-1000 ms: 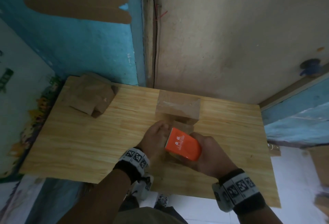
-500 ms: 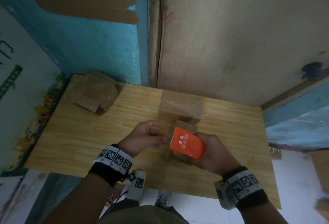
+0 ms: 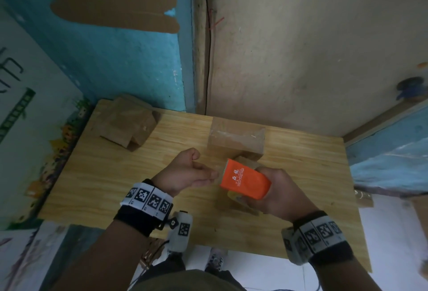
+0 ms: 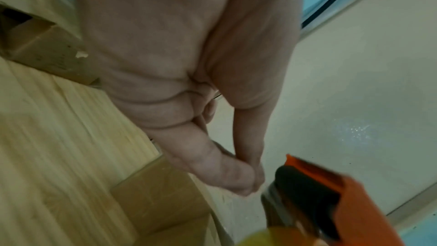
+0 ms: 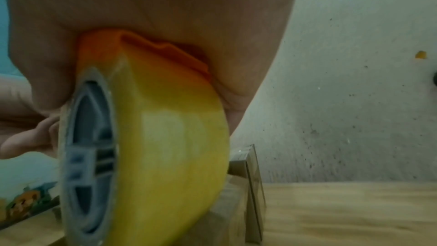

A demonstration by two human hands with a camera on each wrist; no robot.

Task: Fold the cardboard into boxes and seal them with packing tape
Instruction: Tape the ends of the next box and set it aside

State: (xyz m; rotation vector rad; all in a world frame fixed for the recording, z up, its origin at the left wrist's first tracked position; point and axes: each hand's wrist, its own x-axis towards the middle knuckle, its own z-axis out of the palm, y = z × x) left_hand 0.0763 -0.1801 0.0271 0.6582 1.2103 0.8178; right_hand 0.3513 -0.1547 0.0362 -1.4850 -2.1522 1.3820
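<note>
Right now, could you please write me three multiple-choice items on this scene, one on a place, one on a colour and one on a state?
1. Where do the loose cardboard pieces lie on the table?
A. far left corner
B. near right corner
C. under the dispenser

2. What colour is the tape dispenser?
A. blue
B. orange
C. black

3. What is the right hand doing?
A. resting flat on the table
B. gripping the dispenser
C. hanging idle

Answers: 1 A, the head view shows them by the blue wall, far left. 2 B, its orange shell shows in every view. 3 B, the fingers wrap round it above the yellow tape roll.
</note>
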